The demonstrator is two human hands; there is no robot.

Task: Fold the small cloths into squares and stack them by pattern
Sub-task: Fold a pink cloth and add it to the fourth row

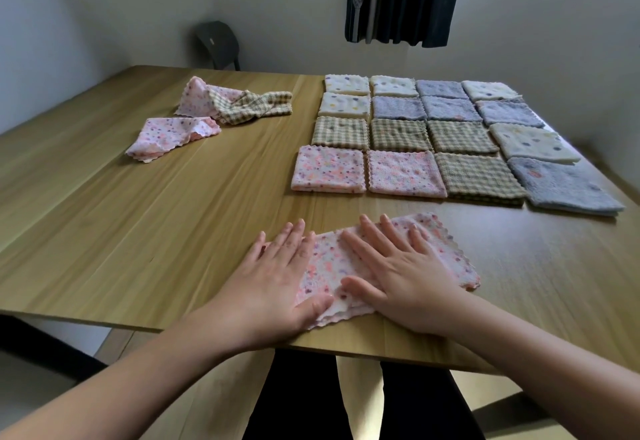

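- The wooden table lies under both hands and reaches far ahead of them and to both sides.
- A block of folded cloths lies ahead of the right hand, four rows of four squares set edge to edge. They are cream dotted, grey, checked and pink flowered, and the two pink ones are the closest to the hands.
- A dark curtain hangs on the wall, far beyond the right hand.
- A dark chair stands behind the far table edge, beyond the left hand.
- A crumpled heap of one pink and one checked cloth lies far ahead of the left hand.
- A loose pink cloth lies just in front of that heap, a little closer to the left hand.
- The pink flowered cloth being worked on lies near the front table edge, directly under both hands. It looks folded over, with layers showing at its near edge.
- The right hand lies flat on the middle of this cloth, with fingers straight and spread, pressing down.
- The left hand is also flat and spread. It covers the cloth's left end, with the thumb on the near edge.
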